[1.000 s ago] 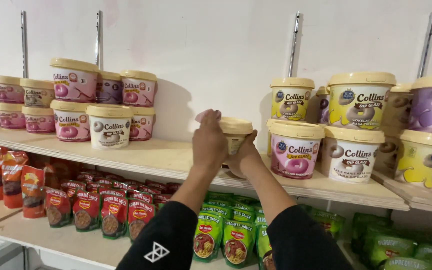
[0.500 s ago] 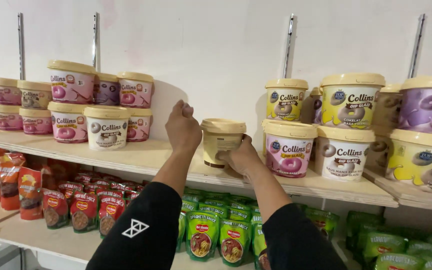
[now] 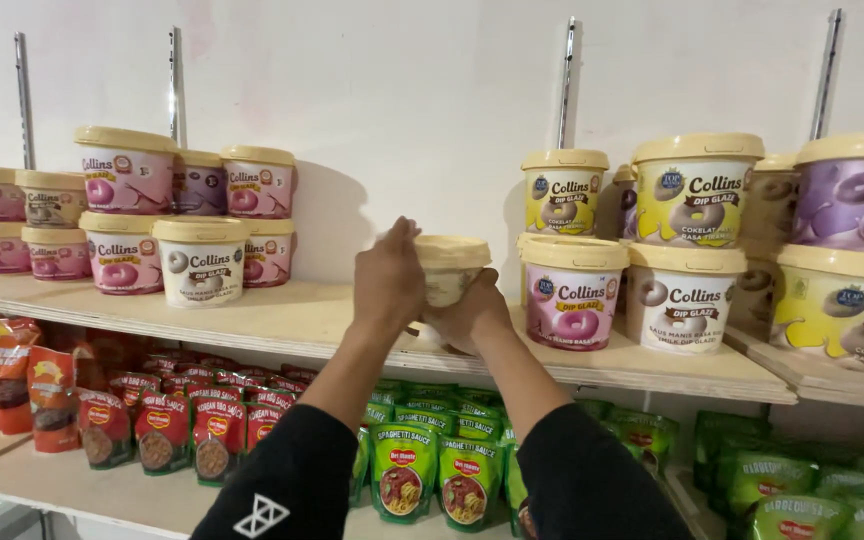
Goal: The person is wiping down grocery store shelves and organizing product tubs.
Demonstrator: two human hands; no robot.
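Head view: left hand [image 3: 389,275] and right hand [image 3: 467,318] are clasping a small cream tub [image 3: 449,270] just above the wooden shelf [image 3: 292,318], beside a pink tub [image 3: 574,292]. Tub is looking rigid, smooth, likely slippery; gripping the sides and underside seems safest.

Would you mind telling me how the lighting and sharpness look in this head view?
Head view: even, soft light; tub stacks cast grey shadows on the white wall; left hand, right hand and the cream tub they hold look slightly motion-blurred; shelf tubs stay sharp; no strong glare.
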